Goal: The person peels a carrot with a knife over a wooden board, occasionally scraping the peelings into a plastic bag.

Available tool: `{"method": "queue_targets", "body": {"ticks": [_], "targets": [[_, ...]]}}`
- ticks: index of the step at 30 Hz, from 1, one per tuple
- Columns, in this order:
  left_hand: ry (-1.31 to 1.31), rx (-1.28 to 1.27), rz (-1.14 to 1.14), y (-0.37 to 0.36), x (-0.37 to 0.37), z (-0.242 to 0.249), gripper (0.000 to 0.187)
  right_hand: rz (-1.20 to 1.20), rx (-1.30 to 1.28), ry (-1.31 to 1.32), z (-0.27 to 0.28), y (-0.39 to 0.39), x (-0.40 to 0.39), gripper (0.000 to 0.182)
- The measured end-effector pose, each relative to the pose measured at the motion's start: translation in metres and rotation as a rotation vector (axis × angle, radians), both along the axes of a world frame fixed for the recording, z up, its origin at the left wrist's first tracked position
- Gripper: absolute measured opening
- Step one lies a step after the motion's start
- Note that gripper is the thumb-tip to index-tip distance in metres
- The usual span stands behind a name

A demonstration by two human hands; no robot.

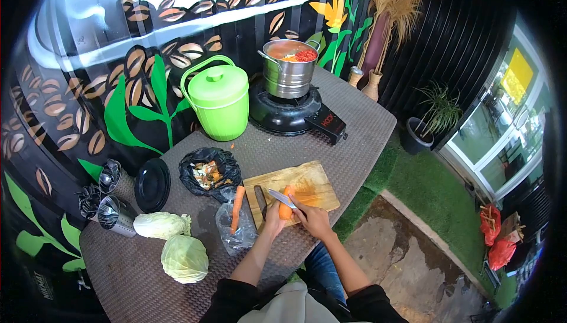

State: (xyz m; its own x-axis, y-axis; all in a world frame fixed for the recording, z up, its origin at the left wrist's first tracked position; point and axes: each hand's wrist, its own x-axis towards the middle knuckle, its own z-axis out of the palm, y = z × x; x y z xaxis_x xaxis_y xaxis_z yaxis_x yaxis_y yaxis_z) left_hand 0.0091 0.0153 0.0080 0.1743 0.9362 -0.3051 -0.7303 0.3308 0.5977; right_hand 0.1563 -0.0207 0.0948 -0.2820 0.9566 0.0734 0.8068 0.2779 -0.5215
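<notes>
Hands at a counter (130, 276), seen from above. Nearest, the left hand (273, 221) is closing its grip about the lower part of a carrot (286, 212), apparently to steady it, while the carrot is standing out tilted above the board. The right hand (314, 221) is gripping a knife (277, 196), its handle being mostly hidden by the fingers; the blade is crossing the carrot, though whether it is cutting in cannot be told. Beneath, a wooden cutting board (316, 175) is lying directly before the person, probably so that the blade is meeting wood rather than the woven surface. A dark-handled tool (259, 197) is resting on the board beside the left hand.

To the left, a second carrot (237, 208) is lying on a clear plastic bag (227, 228), within easy reach. A round cabbage (185, 259) and an elongated cabbage (156, 225) are sitting farther left. Beyond, a black bag (188, 162) is gaping around scraps (207, 174), its mouth presumably being kept wide for catching waste.

Farthest, a lidded green bucket (221, 104) is standing beside a stove (277, 116), which is carrying a steel pot (287, 83) containing red pieces (305, 55).
</notes>
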Motion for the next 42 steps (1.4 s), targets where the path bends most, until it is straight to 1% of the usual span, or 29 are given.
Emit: {"method": "queue_targets", "body": {"ticks": [2,5,6,8,12,14,21,24,26,29,32,36,39,41,42], "targets": [[-0.041,-0.018,0.001,0.001,-0.001,-0.001,0.030,0.015,-0.016,0.001,-0.001,0.004,0.002,0.049],[-0.013,-0.042,0.013,0.001,0.001,-0.001,0.030,0.030,-0.091,-0.045,0.013,0.004,0.005,0.049],[-0.013,-0.043,0.012,0.000,0.001,0.000,0.030,0.030,-0.092,-0.045,0.009,0.005,0.007,0.049],[0.018,-0.044,0.002,0.000,0.001,0.003,0.030,0.084,-0.027,0.042,-0.002,0.008,0.011,0.049],[0.013,-0.029,0.028,-0.001,0.001,0.000,0.030,0.099,-0.069,0.080,0.008,0.008,0.011,0.049],[0.005,0.004,-0.019,-0.001,-0.002,-0.001,0.029,0.058,-0.064,-0.003,0.008,0.008,0.009,0.046],[0.011,0.036,-0.024,-0.003,-0.001,0.005,0.028,-0.044,0.083,-0.049,-0.003,0.002,-0.006,0.039],[0.013,0.010,-0.002,-0.002,-0.002,0.004,0.028,-0.053,0.103,0.020,-0.002,0.002,-0.009,0.040],[-0.054,0.012,0.008,-0.001,-0.001,-0.002,0.028,-0.055,0.045,-0.078,0.009,0.003,-0.009,0.042],[-0.018,-0.010,0.025,0.000,0.001,-0.001,0.027,-0.061,0.067,-0.086,0.002,0.005,-0.006,0.042],[-0.034,-0.008,0.014,0.003,0.001,-0.010,0.028,-0.054,0.085,-0.067,-0.001,0.005,-0.004,0.043],[0.024,-0.001,-0.049,-0.002,0.000,0.009,0.031,-0.075,0.035,-0.048,0.005,0.009,-0.002,0.042],[0.002,0.015,-0.025,-0.003,-0.002,0.009,0.033,0.002,-0.010,-0.081,0.001,0.015,0.003,0.047],[-0.029,0.004,-0.024,-0.002,-0.001,0.000,0.034,0.005,0.012,-0.003,0.003,0.014,0.004,0.050],[-0.030,0.004,-0.022,-0.002,-0.001,0.000,0.034,0.007,0.011,-0.005,0.007,0.014,0.005,0.050]]}}
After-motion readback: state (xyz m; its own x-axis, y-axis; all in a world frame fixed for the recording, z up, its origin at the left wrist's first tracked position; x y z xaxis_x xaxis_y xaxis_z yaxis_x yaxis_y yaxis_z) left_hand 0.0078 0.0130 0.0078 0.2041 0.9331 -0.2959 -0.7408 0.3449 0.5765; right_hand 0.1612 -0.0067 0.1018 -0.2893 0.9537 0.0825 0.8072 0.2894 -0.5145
